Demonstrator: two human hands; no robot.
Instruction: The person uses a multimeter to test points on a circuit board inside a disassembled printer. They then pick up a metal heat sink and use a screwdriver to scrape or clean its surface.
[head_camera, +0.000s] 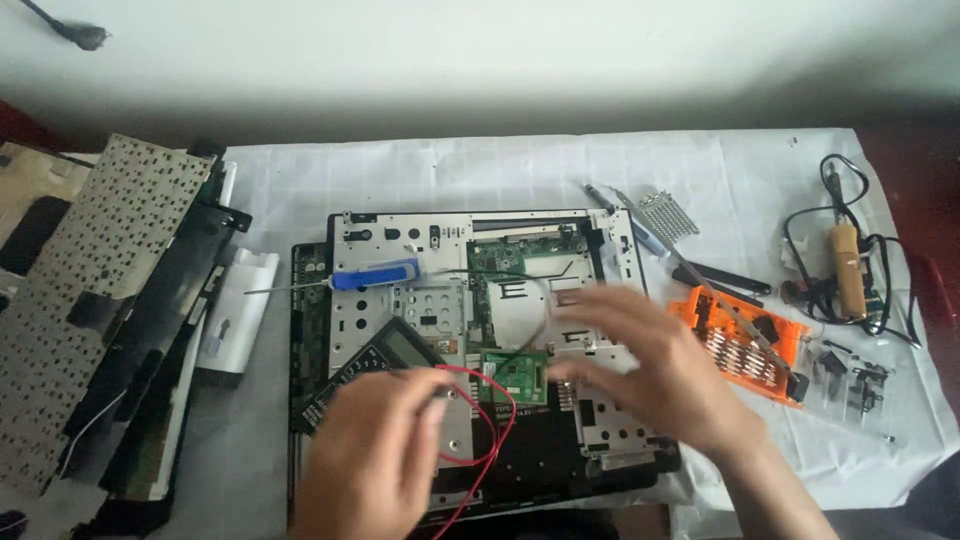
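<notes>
Lying opened on the white cloth (560, 165), the laptop chassis (470, 350) sits at the near middle of the table, its stamped grey metal plate and green boards bare. The left hand (375, 450) is curled at its near edge, fingers pressed together on what looks like a probe tip where the red lead (497, 425) loops; the exact grip cannot be told. The right hand (650, 365) is spread and blurred above the small green board (518, 374), touching nothing clearly. A dark multimeter (385, 360) rests tilted on the plate just left of that board. The judged risks: the lead could snag on a finger and drag the meter off the plate, a metal tip could bridge bare contacts on the boards, and the moving right hand could knock a thin cable loose. A blue-handled screwdriver (375, 274) lies across the far left of the chassis, round and free to roll. Further left, a flat keyboard (85, 300) rests upside down, its back dotted and pale, beside a dark panel. To the right lie an orange bit case (745, 345) with rows of steel bits, a small perforated metal grille (668, 215), black tweezers, and a soldering iron (848, 265) with tangled black cord, near enough to the edge to be pulled.
</notes>
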